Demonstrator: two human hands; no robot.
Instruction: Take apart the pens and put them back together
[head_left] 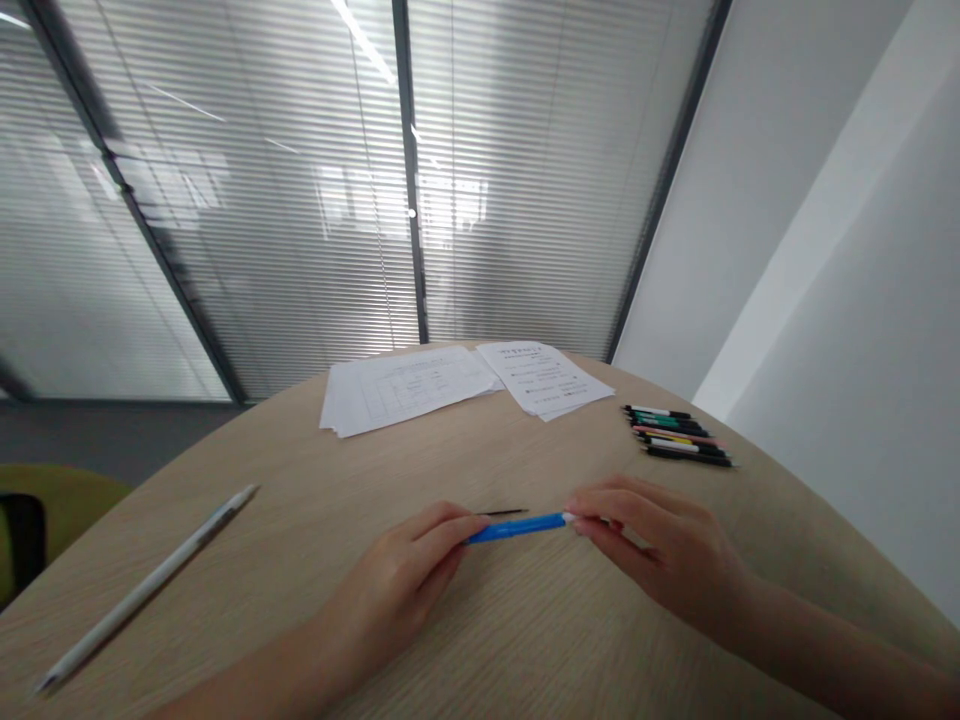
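Pen barrel [517, 528] of bright blue plastic, slim and straight, held across the middle of the view between two bare hands, over a pale wooden tabletop [300, 520] with fine grain and a curved edge. Gripped its left end in the left hand [409, 560], fingers drawn close together around it, thumb position unclear. With the right hand [667, 540], pinched the small white tip [568, 517] at the other end between fingertips. Judged the work as partway along: had the barrel in hand rather than set down, with a slim dark rod [508, 511], probably an ink refill, lying loose outside it, just beyond on the wood. Could not tell from the grip alone whether fitting or loosening the white tip. Already had a neat row of pens [686, 457] laid side by side at the right, smooth sticks in black, white, green, pink and yellow, well apart from the blue barrel. Noted at the left a long white stylus-like rod [146, 592], smooth and tapered, resting diagonally. Toward the far edge, saw flat, adjoining stacks of printed paper [409, 385], print too small to read. Beyond, faced slatted blinds [525, 280] in dark frames and a plain white wall [847, 330].
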